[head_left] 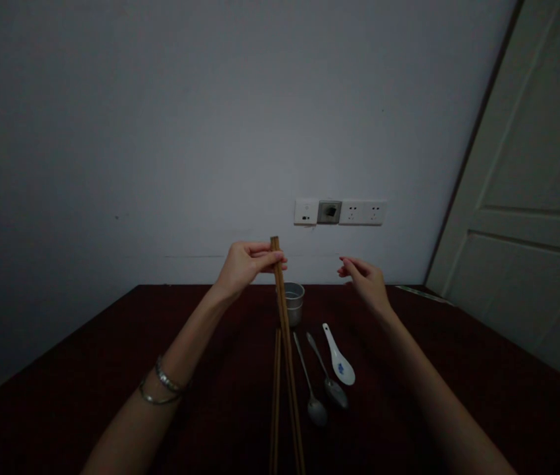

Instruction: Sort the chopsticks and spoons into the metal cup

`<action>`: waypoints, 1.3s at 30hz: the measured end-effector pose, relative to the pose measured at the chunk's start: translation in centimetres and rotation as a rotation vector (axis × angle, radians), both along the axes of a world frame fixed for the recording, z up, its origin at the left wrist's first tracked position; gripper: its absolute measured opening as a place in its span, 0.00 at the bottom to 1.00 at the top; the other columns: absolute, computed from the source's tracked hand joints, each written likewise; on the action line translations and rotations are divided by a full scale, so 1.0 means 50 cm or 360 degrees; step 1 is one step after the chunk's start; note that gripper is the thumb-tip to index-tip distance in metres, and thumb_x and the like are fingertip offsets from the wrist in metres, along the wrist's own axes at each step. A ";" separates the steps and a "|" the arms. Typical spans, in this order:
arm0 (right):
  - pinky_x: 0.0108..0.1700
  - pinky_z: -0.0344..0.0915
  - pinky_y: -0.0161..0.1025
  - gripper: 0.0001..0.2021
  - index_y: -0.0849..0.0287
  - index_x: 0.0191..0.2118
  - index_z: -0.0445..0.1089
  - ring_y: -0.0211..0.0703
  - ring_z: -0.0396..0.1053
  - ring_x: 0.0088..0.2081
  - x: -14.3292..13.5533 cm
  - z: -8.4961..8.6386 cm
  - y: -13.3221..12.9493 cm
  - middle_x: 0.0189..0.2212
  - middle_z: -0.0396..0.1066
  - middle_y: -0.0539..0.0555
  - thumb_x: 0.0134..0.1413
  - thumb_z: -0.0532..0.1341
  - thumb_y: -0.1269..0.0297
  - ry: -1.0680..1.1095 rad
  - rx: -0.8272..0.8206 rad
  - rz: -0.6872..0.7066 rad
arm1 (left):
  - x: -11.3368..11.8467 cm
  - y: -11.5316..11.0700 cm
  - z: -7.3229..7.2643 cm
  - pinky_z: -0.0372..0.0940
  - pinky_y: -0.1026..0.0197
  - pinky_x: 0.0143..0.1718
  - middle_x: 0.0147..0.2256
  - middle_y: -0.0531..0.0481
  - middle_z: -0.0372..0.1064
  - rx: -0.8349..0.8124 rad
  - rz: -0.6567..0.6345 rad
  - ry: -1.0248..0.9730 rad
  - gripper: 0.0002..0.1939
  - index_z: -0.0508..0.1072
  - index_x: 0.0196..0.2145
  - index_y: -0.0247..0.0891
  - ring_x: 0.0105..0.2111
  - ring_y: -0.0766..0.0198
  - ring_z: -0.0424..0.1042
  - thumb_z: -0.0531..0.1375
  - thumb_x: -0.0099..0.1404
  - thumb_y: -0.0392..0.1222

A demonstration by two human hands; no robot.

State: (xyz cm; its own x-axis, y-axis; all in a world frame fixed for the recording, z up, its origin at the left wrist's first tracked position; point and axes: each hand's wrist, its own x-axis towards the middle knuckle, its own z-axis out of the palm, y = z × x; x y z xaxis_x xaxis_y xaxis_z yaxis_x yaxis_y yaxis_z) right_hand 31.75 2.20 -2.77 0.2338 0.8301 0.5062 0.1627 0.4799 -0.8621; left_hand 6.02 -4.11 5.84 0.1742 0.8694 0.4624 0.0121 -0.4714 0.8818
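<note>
My left hand [252, 262] is closed around the upper part of a pair of long wooden chopsticks [285, 330], which slant down toward me. Another pair of chopsticks [276, 396] lies on the table just left of them. Behind the held pair stands a grey metal cup [295, 305], partly covered by it. My right hand [363, 277] hovers to the right of the cup, fingers loosely curled, with nothing visible in it. Below it lie a white spoon with a blue mark [343, 369], a metal spoon [335, 392] and a thinner long-handled metal spoon [316, 410].
The dark red table [200, 422] reaches back to a pale wall [185, 132]. Sockets and switches [351, 212] are set in the wall behind the cup. A panelled door [531, 198] stands at the right. The light is dim.
</note>
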 end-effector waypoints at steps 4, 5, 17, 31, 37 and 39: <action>0.20 0.66 0.32 0.20 0.67 0.36 0.71 0.37 0.67 0.22 0.079 -0.135 0.079 0.22 0.70 0.54 0.41 0.60 0.53 0.0205 -0.0305 -0.0196 | 0.001 0.065 0.070 0.69 0.58 0.35 0.29 0.42 0.73 0.0171 0.0064 -0.0128 0.10 0.73 0.30 0.27 0.29 0.62 0.73 0.63 0.52 0.38; 0.20 0.66 0.33 0.19 0.67 0.34 0.71 0.37 0.67 0.22 0.095 -0.168 0.091 0.22 0.70 0.54 0.40 0.60 0.55 0.0263 -0.0369 -0.0229 | 0.005 0.082 0.088 0.69 0.58 0.36 0.29 0.42 0.73 0.0195 0.0070 -0.0124 0.09 0.73 0.30 0.27 0.29 0.62 0.73 0.63 0.52 0.38; 0.20 0.66 0.33 0.18 0.67 0.32 0.70 0.37 0.66 0.18 0.136 -0.289 0.108 0.17 0.67 0.51 0.39 0.59 0.57 0.0398 -0.0465 -0.0364 | 0.058 0.265 0.118 0.69 0.57 0.35 0.23 0.46 0.71 0.0183 0.0063 -0.0013 0.05 0.71 0.26 0.26 0.22 0.67 0.71 0.62 0.52 0.33; 0.21 0.64 0.34 0.19 0.66 0.30 0.70 0.38 0.65 0.17 0.125 -0.276 0.093 0.15 0.67 0.52 0.45 0.55 0.51 0.0062 -0.0515 -0.0430 | 0.072 0.312 -0.021 0.67 0.63 0.28 0.22 0.47 0.70 -0.0070 0.0086 0.0009 0.02 0.71 0.25 0.27 0.20 0.69 0.69 0.61 0.53 0.31; 0.22 0.63 0.33 0.20 0.66 0.30 0.70 0.38 0.65 0.17 0.130 -0.286 0.105 0.15 0.67 0.52 0.46 0.53 0.51 -0.0042 -0.0547 -0.0475 | 0.067 0.326 -0.070 0.66 0.66 0.26 0.22 0.48 0.71 -0.0065 0.0145 0.0069 0.03 0.72 0.25 0.28 0.21 0.69 0.69 0.60 0.53 0.32; 0.22 0.63 0.34 0.20 0.66 0.30 0.71 0.39 0.66 0.18 0.133 -0.291 0.109 0.15 0.68 0.53 0.46 0.53 0.51 -0.0063 -0.0543 -0.0475 | 0.065 0.330 -0.084 0.66 0.65 0.26 0.22 0.48 0.71 -0.0075 0.0154 0.0070 0.03 0.72 0.25 0.28 0.21 0.68 0.70 0.61 0.53 0.32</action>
